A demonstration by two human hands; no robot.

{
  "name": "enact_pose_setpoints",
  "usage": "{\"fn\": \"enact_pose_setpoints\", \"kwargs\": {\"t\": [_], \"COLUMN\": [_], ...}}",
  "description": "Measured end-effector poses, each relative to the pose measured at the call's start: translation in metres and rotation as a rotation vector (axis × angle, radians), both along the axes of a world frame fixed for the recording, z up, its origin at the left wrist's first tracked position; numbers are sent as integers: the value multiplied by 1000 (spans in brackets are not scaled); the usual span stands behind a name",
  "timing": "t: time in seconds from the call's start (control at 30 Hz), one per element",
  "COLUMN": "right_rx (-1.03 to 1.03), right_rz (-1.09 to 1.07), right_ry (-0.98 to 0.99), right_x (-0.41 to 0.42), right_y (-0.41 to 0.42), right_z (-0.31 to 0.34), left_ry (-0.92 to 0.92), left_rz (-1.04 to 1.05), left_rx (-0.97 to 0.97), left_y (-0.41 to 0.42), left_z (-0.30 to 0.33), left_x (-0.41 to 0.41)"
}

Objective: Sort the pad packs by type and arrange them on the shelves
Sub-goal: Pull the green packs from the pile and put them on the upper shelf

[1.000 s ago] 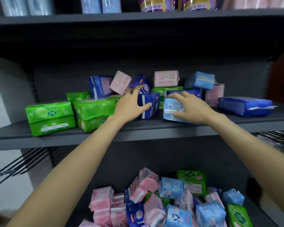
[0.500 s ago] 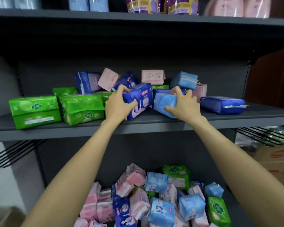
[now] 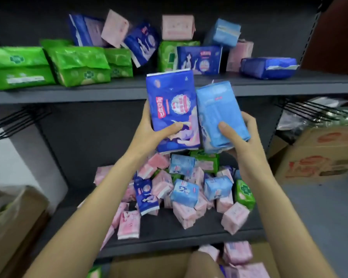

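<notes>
Both packs have come off the upper shelf (image 3: 109, 93) and are now hanging in front of its edge. Left hand (image 3: 149, 135) is gripping the dark blue pack (image 3: 173, 109); right hand (image 3: 243, 137) is clasping the light blue pack (image 3: 219, 115), touching it on its right.

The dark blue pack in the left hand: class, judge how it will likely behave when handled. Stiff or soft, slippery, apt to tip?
The dark blue pack probably yields a little: its wrapper looks soft. The glossy film may be slippery, so the left hand wraps its grip round the lower end. Stood on end it might tip, being tall and narrow.
</notes>
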State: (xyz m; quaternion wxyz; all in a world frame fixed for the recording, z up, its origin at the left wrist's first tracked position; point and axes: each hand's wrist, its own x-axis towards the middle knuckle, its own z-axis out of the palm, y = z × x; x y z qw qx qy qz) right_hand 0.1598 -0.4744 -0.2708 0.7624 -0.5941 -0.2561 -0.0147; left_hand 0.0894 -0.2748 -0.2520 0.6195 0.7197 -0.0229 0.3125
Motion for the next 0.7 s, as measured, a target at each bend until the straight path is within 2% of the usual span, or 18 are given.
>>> {"fn": "enact_pose_setpoints", "kwargs": {"t": [0.13, 0.2, 0.33, 0.53, 0.6, 0.7], "right_rx": [-150, -233, -450, -760, -957, -1375], "right_rz": [54, 20, -119, -168, -211, -208], "right_ry": [199, 304, 355, 591, 530, 152], "right_x": [-4, -2, 9, 20, 16, 20], "right_y": [-31, -42, -48, -59, -66, -69], "right_z": [-70, -107, -180, -277, -304, -334], "left_ry": [171, 282, 458, 666, 772, 937], "left_rz": [52, 6, -100, -96, -74, -43], "left_rx": [179, 298, 509, 501, 515, 486], "left_y": [-19, -28, -35, -45, -46, -47], "left_z": [-62, -101, -177, -275, -309, -357], "left_x": [-3, 3, 21, 34, 33, 34]}}
